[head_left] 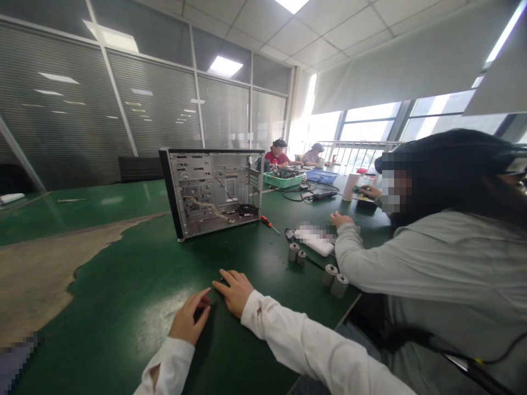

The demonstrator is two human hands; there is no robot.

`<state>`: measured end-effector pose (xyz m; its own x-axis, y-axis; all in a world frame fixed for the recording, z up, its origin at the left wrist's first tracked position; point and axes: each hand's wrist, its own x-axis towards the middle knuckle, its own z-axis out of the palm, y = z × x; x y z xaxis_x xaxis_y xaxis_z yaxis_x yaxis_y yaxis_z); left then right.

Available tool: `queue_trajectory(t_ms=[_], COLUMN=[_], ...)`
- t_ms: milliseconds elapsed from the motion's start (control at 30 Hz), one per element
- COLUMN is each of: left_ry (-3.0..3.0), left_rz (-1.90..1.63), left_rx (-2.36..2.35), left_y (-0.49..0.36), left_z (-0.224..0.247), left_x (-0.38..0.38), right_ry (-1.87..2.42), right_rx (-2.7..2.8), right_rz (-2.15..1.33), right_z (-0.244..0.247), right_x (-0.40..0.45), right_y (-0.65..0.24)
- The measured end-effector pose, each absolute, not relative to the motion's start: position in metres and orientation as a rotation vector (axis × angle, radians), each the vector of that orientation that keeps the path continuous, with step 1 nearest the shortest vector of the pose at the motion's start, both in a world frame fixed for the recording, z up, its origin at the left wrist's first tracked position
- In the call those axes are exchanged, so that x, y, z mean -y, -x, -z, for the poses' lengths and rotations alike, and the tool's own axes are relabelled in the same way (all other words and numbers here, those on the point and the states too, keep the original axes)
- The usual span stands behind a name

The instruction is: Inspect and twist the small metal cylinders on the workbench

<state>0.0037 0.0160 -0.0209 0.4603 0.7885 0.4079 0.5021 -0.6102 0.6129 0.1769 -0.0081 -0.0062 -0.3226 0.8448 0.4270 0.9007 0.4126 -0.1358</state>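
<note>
My left hand (190,318) is low over the green tabletop, fingers curved and thumb held apart, with nothing visible in it. Just to its right, my right hand (235,292) rests on the table with its fingers stretched out and slightly spread. A small dark spot shows between those fingers, too small to make out. Beyond both hands stands an open computer case (214,192), its side panel off. Inside are loose cables (206,206) and a black fan (246,210). A screwdriver (269,224) with an orange and black handle lies beside the case's right corner.
Several metal cylinders (340,285) stand to the right, near a white power strip (315,240). A co-worker in a pale shirt (444,258) sits close on my right. Green (284,178) and blue baskets (321,175) stand farther back. The table covering is torn at left (37,274).
</note>
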Motion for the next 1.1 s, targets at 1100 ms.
queue_trajectory(t_ms=[1100], left_ry=[-2.257], left_rz=[-1.145], left_rx=[-1.127], left_y=[-0.009], left_z=[0.03], left_x=[-0.014], right_ry=[2.015], right_rx=[1.255], right_rz=[0.731], right_z=[0.002], right_x=[0.163], right_y=[-0.403])
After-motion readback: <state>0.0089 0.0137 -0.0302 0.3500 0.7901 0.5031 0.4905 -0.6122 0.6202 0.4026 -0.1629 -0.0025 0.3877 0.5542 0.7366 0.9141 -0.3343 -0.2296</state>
